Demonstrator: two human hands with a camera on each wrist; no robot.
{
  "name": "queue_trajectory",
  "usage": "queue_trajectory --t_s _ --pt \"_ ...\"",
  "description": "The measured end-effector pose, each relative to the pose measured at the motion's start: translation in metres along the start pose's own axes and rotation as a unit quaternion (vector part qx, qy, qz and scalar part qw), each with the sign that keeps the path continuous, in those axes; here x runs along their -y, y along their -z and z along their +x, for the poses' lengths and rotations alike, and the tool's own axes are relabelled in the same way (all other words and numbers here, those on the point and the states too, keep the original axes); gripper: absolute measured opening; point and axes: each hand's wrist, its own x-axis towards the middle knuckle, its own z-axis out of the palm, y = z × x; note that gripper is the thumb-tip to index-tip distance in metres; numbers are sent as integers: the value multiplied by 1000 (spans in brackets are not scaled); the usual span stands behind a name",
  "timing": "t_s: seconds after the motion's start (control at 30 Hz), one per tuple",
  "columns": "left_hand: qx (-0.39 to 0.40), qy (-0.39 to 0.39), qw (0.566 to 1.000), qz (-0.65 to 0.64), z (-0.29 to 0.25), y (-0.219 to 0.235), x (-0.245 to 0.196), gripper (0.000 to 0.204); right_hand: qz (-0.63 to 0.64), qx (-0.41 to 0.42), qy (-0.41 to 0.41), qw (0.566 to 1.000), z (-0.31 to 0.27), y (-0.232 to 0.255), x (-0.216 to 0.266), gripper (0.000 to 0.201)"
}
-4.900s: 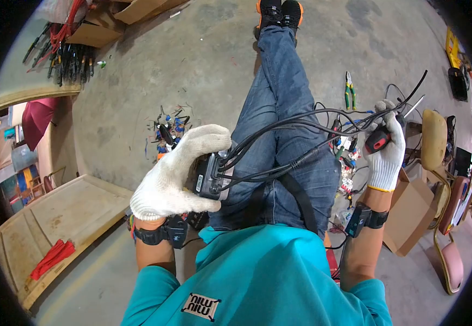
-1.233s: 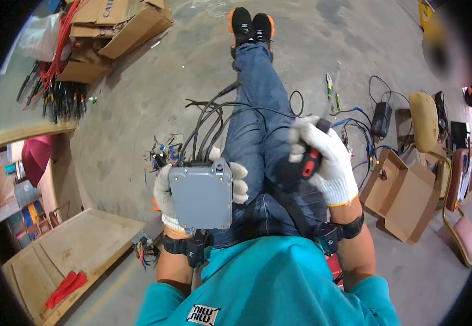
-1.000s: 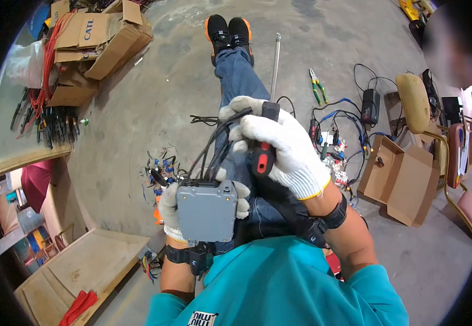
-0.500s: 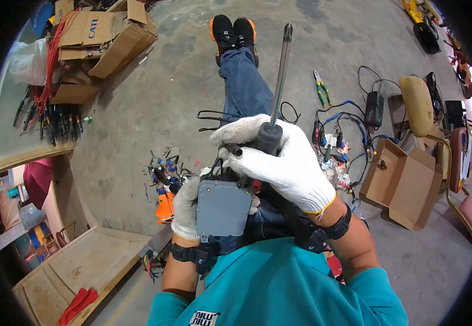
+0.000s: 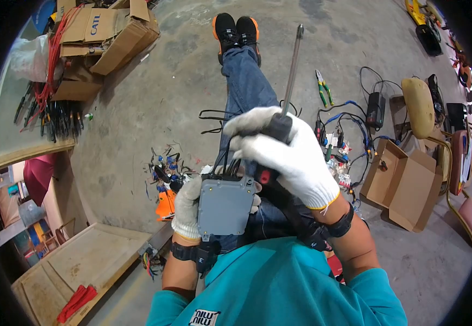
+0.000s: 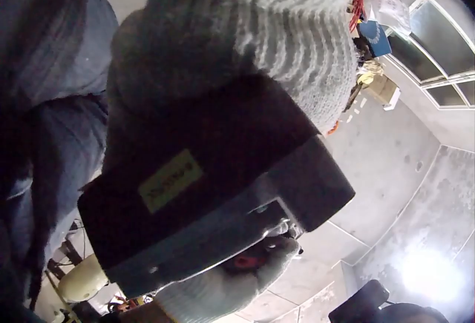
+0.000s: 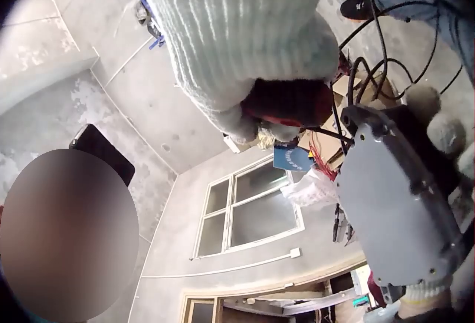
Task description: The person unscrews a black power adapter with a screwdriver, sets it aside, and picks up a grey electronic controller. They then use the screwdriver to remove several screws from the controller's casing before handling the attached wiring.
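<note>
A grey metal box (image 5: pixel 226 208) with black cables (image 5: pixel 224 163) leaving its upper edge is held over the lap. The gloved left hand (image 5: pixel 187 206) grips it from beneath and the side, with fingertips showing at the box's right edge. Just above and right of the box, the gloved right hand (image 5: pixel 293 157) holds a screwdriver (image 5: pixel 293 70) by its black and red handle, the shaft pointing up and away. Its fingers also lie at the cables; whether they pinch one is unclear. In the right wrist view the box (image 7: pixel 393 197) and the screwdriver handle (image 7: pixel 289 102) show.
Green-handled pliers (image 5: pixel 324 88), a black adapter (image 5: pixel 375 110) and blue cables lie on the floor at right, beside an open cardboard box (image 5: pixel 401 182). Wire scraps (image 5: pixel 168 168) and an orange piece (image 5: pixel 165 205) lie left of the legs. A wooden panel (image 5: pixel 78 255) stands at lower left.
The right hand came from the right to the cables above the box, and the screwdriver's shaft tilted slightly rightward. A cable end seen at its fingers half a second ago is no longer visible.
</note>
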Motion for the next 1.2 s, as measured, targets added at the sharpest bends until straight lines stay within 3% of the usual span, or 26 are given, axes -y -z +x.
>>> queue_trajectory --t_s 0.07,0.13,0.23,0.27,0.37,0.47,0.6,0.67,0.73,0.8,0.87,0.9,1.0,1.03,1.07,1.13,1.2 --pt "14 -9 1000 -1 0 -1 -1 93 106 -32 -2 994 4 9 -4 31" --pt "29 -21 999 -2 -1 0 -3 92 146 -143 -8 979 9 24 -21 28" --pt "58 -33 998 2 -3 2 -8 92 198 -164 -47 965 4 53 -42 22" --pt "69 -36 997 -1 -4 4 -10 92 198 -164 -48 965 1 56 -46 22" --pt "80 -34 996 -7 -2 2 -10 91 152 -103 -168 968 -10 51 -53 21" --pt "77 -23 997 -6 1 -3 -10 90 164 -21 -137 977 -7 41 -66 25" --pt "38 -5 998 46 -3 0 -6 90 197 -61 -128 970 1 31 -50 27" --pt "-22 -74 993 84 -4 -8 2 83 166 -76 -122 976 4 34 -51 24" --pt "32 -63 968 239 -2 -4 -6 74 177 -87 -154 968 4 37 -57 21" --pt "-14 -69 958 276 -7 -6 1 62 113 -80 -155 978 -2 41 -65 22" --pt "72 -76 968 227 9 3 9 55 122 -68 -168 976 -9 64 -82 27" --pt "71 -50 977 195 11 7 14 54 123 -98 -172 973 -7 51 -77 28" --pt "123 -166 935 288 22 12 26 53 59 -177 -158 970 -7 52 -72 33" --pt "77 -116 925 353 10 -2 16 45 49 -143 -137 979 -1 49 -66 34" --pt "93 -156 908 377 12 1 20 44 41 -110 -118 986 1 43 -61 34" --pt "115 -213 906 348 15 4 30 48 -1 -206 -130 970 10 25 -50 37" --pt "90 -208 902 369 14 10 31 52 3 -107 -111 988 15 17 -50 33"
